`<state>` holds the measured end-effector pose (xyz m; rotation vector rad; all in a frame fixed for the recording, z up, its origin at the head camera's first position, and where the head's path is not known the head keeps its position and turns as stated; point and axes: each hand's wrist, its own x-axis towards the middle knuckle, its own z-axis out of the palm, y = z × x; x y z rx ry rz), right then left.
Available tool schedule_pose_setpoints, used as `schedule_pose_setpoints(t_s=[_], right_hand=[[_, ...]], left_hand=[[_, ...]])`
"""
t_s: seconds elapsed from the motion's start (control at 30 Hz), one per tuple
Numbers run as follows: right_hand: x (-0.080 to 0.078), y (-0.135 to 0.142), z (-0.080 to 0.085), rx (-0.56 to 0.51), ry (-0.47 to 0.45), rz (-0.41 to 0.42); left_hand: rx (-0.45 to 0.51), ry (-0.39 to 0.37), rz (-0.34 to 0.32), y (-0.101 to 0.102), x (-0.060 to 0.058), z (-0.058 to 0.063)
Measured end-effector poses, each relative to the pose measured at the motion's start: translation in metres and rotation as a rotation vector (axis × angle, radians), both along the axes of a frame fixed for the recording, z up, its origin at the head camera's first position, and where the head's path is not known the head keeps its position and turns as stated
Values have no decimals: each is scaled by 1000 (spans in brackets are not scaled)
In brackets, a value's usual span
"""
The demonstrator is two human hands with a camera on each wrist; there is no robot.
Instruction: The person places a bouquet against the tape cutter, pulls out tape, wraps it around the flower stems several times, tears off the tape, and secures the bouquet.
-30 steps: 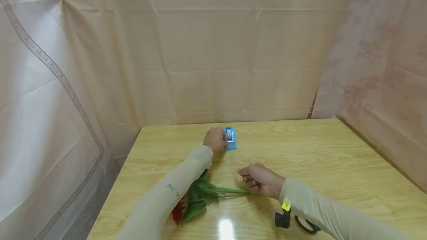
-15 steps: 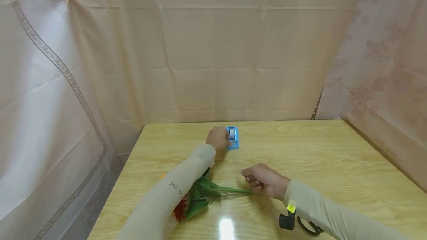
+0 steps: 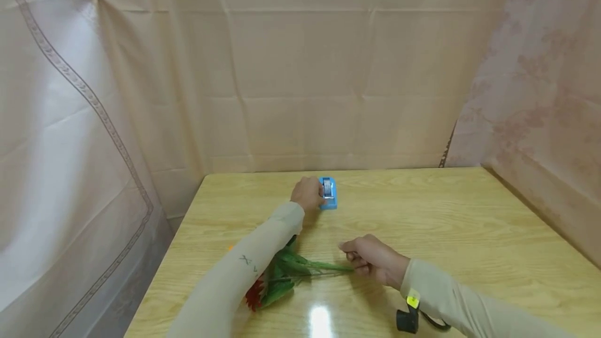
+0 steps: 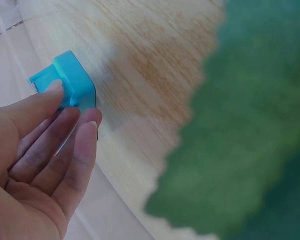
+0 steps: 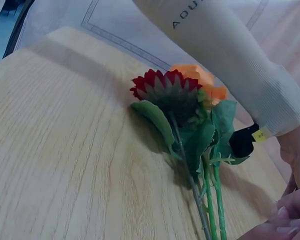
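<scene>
In the head view my left hand [image 3: 307,193] grips the left side of a blue tape dispenser [image 3: 331,203] at the far part of the table. Its thumb presses on the dispenser [image 4: 80,80] in the left wrist view. My right hand [image 3: 375,260] is nearer me, thumb and forefinger pinched together on the end of a faint, nearly invisible clear tape strip. Beneath and beside it lie the green stems [image 3: 328,266] of artificial flowers. A red flower [image 5: 165,90] and an orange flower [image 5: 202,77] show in the right wrist view; my left sleeve partly covers them from above.
A wooden table [image 3: 422,207] stands against hanging cloth [image 3: 300,67] on its back and sides. A black loop [image 3: 436,322], like a scissors handle, lies partly under the right sleeve. A large green leaf [image 4: 230,135] fills much of the left wrist view.
The head view has shifted slightly. My right hand has come a little closer to me, while the left hand keeps its hold on the tape dispenser. The flowers lie as before.
</scene>
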<state>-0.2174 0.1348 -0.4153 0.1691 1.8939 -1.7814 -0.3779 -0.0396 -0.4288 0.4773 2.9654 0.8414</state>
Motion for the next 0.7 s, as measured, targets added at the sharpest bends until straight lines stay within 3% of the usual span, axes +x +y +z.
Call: schedule_pose_setpoints(t_s=[0.3,0.47,0.57,0.7], right_hand=[[9,-4,2,-38,-5,14],[8,-2,1,44,42,5],[7,0,-1,118,71,14],[8,5,-4,145,64,28]], left_hand=[[-19,8,16,-1,-2,1],[-15,-3,9,-2,-4,1],[-110,5,-20,-2,-5,5],[-326,37,-96,-1,0,17]])
